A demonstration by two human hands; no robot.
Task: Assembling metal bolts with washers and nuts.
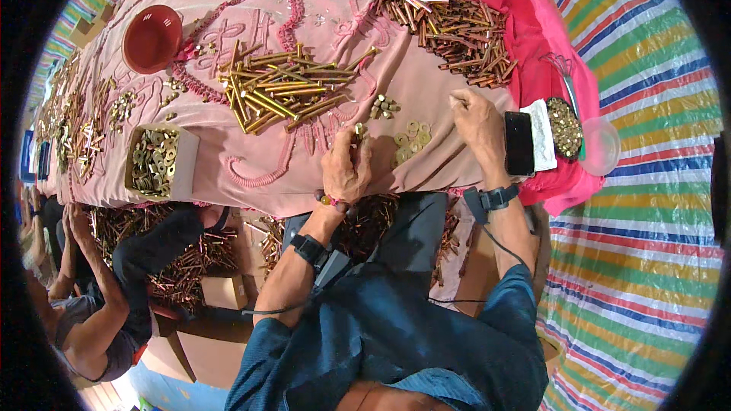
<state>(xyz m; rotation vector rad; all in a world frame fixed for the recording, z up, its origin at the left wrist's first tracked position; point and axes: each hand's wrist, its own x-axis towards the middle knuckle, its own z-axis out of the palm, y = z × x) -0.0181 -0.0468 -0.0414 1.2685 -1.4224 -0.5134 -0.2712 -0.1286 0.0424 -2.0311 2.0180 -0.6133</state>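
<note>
My left hand [346, 167] is closed, with a small brass-coloured nut [359, 130] at its fingertips. To its right, my right hand [480, 128] has its fingers curled together over the cloth; whatever they may pinch is too small to make out. Between the hands lie a few loose nuts [384, 107] and a scatter of flat washers [412, 142]. Long yellowish bolts [285, 91] are heaped beyond my left hand. Past my right hand spreads a large pile of copper-toned metal pieces [449, 27].
A pink cloth [426, 68] covers the table. On the left stand a carton of washers [186, 164] and a red bowl [152, 38]. A black phone [519, 143] and a container of nuts [564, 128] sit at right. Another person's arm [95, 259] shows at lower left.
</note>
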